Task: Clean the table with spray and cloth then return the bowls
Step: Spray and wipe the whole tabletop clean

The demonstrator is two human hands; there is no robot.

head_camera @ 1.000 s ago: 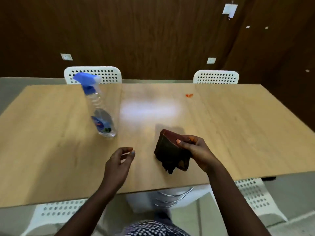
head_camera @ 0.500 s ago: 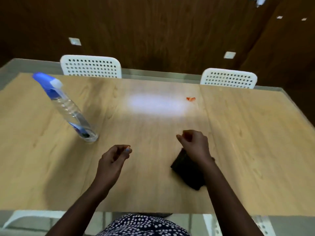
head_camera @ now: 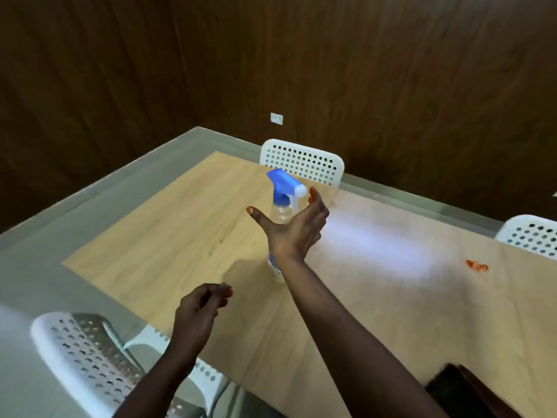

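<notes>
The wooden table (head_camera: 168, 236) runs from its left corner out to the right, where it is cut off by the picture's border; grey floor shows beyond its left and far edges. Bare tabletop lies left of the spray bottle (head_camera: 283, 203) and across the middle. A small red stain (head_camera: 477, 266) sits on the far right part, well apart from the bottle. White perforated chairs stand at the far edge (head_camera: 301, 162), at the far right (head_camera: 530, 236) and at the near left corner (head_camera: 90, 357).

The bottle stands upright on the table, its blue and white nozzle clear, its lower body hidden behind the right hand (head_camera: 294, 229). The dark cloth (head_camera: 470, 390) lies at the near right edge, cut off and blurred.

The right hand reaches forward with thumb and fingers spread wide around the bottle's neck, not clasping it. The left hand (head_camera: 200, 309) hovers over the near left edge, fingers loosely curled, holding nothing.
</notes>
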